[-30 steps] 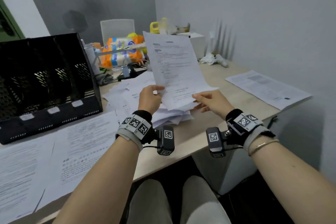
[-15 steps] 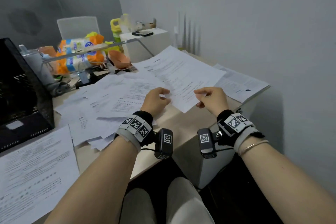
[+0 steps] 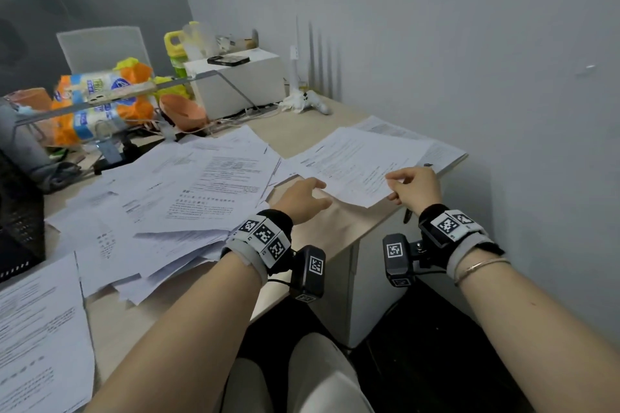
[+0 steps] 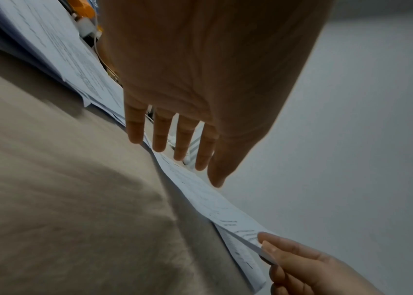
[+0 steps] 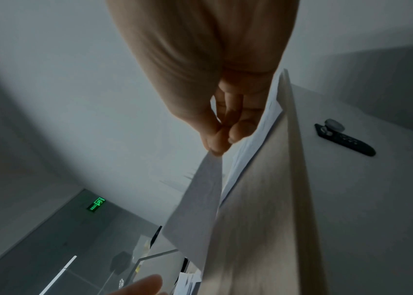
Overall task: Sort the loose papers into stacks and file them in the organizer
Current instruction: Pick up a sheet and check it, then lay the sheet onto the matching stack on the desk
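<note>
My right hand [image 3: 392, 186] pinches the near corner of a printed sheet [image 3: 355, 164], which lies almost flat over a paper stack [image 3: 439, 154] at the desk's right edge. The right wrist view shows thumb and fingers [image 5: 217, 139] pinching that sheet [image 5: 197, 209]. Just left of the sheet, my left hand [image 3: 322, 193] hovers over the bare desk with straight spread fingers [image 4: 159, 135], holding nothing. A messy pile of loose papers [image 3: 188, 191] covers the desk's middle. Another paper stack [image 3: 40, 329] lies at the near left. Only a corner of the black mesh organizer [image 3: 20, 211] shows at the left edge.
A white box [image 3: 235, 84] with a phone on top, an orange bowl [image 3: 183, 111] and snack packs [image 3: 100, 100] crowd the back of the desk [image 3: 335, 225]. The grey wall runs close along the right. A black device [image 5: 344, 139] hangs on the desk's side panel.
The sheet, held upright in both hands, came down and to the right onto the right stack. My left hand let go of it and opened. My view turned right.
</note>
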Demonstrator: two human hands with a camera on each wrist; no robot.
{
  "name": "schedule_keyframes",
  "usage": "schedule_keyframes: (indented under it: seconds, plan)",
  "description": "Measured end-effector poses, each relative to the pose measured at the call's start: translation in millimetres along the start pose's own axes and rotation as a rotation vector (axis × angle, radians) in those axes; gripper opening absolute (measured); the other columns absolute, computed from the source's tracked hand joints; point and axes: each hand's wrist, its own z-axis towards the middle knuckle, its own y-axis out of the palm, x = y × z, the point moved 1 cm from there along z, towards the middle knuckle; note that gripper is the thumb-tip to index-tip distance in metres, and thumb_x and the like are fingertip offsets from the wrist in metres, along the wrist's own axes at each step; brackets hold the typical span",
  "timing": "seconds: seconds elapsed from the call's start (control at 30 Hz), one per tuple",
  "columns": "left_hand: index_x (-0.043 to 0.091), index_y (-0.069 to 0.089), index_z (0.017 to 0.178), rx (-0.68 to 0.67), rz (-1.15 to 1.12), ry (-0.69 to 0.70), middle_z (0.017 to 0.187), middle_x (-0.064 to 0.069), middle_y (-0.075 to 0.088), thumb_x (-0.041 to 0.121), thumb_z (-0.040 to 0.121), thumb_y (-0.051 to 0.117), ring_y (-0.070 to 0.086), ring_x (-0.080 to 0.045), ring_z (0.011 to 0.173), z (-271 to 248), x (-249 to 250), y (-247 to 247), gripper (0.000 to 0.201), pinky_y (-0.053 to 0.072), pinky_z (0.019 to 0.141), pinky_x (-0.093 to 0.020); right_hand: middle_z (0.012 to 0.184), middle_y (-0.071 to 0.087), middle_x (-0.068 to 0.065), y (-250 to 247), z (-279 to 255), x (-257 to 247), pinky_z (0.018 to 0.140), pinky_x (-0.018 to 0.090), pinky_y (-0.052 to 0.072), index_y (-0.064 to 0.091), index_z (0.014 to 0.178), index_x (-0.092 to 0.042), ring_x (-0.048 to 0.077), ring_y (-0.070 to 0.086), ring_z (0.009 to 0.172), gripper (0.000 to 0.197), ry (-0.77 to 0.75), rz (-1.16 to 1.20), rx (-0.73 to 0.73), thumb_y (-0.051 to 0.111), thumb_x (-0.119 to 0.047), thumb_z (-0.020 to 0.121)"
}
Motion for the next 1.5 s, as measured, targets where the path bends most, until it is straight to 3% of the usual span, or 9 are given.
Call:
schedule_keyframes:
  seconds: [0.13,0.33,0.47,0.57,0.63,0.77,1.13,1.33,1.5]
  plan:
    - [0.015,0.048,0.132,-0.059,0.018,-0.027,0.14,-0.004,0.046,0.03,0.091,0.057,0.041,-0.017,0.13,3,-1,10,0.044,0.031,0.104,-0.026,0.066,0.06,0.003,3,-1,10,0.041,0.01,0.044,0.07,0.094,-0.003,-0.001,0.056,0.037,0.011,0.038,-0.013,-0.01,0.06,-0.001,0.087]
    - [0.015,0.052,0.128,-0.111,0.016,-0.037,0.138,-0.003,0.048,0.03,0.092,0.056,0.043,-0.017,0.129,2,-1,15,0.039,0.03,0.105,-0.028,0.063,0.059,0.0,7,-3,15,0.037,0.008,0.038,0.07,0.097,-0.005,-0.001,0.052,0.035,0.013,0.062,-0.058,-0.034,0.062,-0.006,0.087]
    - [0.014,0.054,0.127,-0.095,0.027,-0.027,0.138,-0.003,0.048,0.03,0.092,0.056,0.043,-0.017,0.128,0,-3,11,0.038,0.031,0.106,-0.029,0.073,0.057,-0.008,8,-4,20,0.06,0.02,0.047,0.072,0.098,-0.011,0.005,0.048,0.059,0.021,0.043,-0.143,-0.017,0.072,-0.021,0.08]
    - [0.014,0.055,0.126,-0.061,0.018,-0.014,0.137,-0.003,0.05,0.029,0.092,0.057,0.044,-0.017,0.127,-3,-2,6,0.037,0.031,0.104,-0.027,0.108,0.063,0.008,10,-9,19,0.083,0.037,0.054,0.069,0.093,-0.024,0.02,0.058,0.083,0.023,0.062,-0.131,0.029,0.078,-0.032,0.073]
    - [0.015,0.055,0.125,-0.039,-0.005,-0.009,0.136,-0.002,0.051,0.029,0.092,0.057,0.045,-0.017,0.127,-6,-2,3,0.036,0.032,0.102,-0.027,0.124,0.056,0.008,11,-14,13,0.092,0.035,0.05,0.067,0.095,-0.028,0.021,0.059,0.101,0.025,0.036,-0.14,0.05,0.077,-0.034,0.073]
    - [0.015,0.057,0.123,0.024,-0.039,0.01,0.134,0.0,0.052,0.025,0.092,0.057,0.046,-0.017,0.125,-18,-8,-9,0.033,0.033,0.098,-0.025,0.12,0.056,0.007,19,-22,-9,0.086,0.027,0.042,0.069,0.098,-0.024,0.012,0.052,0.09,0.023,-0.033,-0.154,0.024,0.074,-0.033,0.078]
    - [0.012,0.056,0.125,0.183,-0.041,-0.084,0.131,-0.003,0.055,0.023,0.092,0.056,0.048,-0.018,0.122,-59,-72,-78,0.035,0.034,0.094,-0.024,0.094,0.064,0.004,104,-45,-78,0.081,0.022,0.04,0.07,0.093,-0.012,0.02,0.061,0.101,0.019,-0.093,-0.182,-0.244,0.074,-0.023,0.078]
    - [0.01,0.056,0.124,0.232,-0.041,-0.143,0.131,-0.006,0.055,0.023,0.091,0.058,0.049,-0.019,0.122,-78,-107,-110,0.035,0.036,0.102,-0.028,0.103,0.069,0.01,153,-60,-104,0.087,0.027,0.045,0.072,0.095,-0.009,0.019,0.063,0.097,0.022,-0.196,-0.202,-0.468,0.076,-0.017,0.076]
    - [0.01,0.055,0.124,0.287,-0.068,-0.19,0.131,-0.006,0.055,0.024,0.091,0.058,0.05,-0.018,0.121,-96,-131,-133,0.036,0.036,0.096,-0.025,0.12,0.062,0.006,189,-71,-119,0.093,0.026,0.04,0.066,0.108,-0.01,0.017,0.053,0.117,0.038,-0.256,-0.332,-0.641,0.078,-0.024,0.075]
